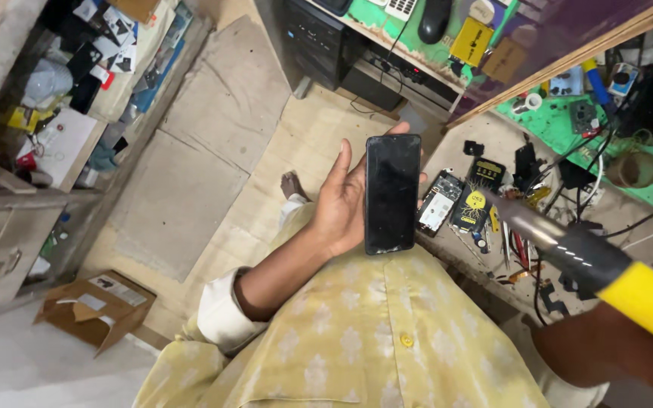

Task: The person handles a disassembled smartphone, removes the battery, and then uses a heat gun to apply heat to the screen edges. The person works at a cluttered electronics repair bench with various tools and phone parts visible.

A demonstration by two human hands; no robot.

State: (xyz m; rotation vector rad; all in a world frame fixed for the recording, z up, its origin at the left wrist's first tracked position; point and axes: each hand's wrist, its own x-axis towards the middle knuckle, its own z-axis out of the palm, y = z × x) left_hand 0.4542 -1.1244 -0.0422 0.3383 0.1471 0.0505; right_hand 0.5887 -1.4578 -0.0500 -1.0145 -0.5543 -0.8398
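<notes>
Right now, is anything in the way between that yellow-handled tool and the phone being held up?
Nothing visible. The left hand holds the black phone upright; the tool's metal nozzle points toward it across open air above the cluttered workbench.

phone (392, 193) on left hand (341, 200) — workbench (485, 128) right

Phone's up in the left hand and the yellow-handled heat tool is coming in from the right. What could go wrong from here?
1. The black phone lies on the open left hand, edge gripped only by fingertips, held out over the floor; it could slip and fall.
2. The heat tool nozzle points toward that hand, so fingers may get burned.
3. The workbench below is crowded with an opened phone, tools and cables; the tool could snag or knock them.
</notes>
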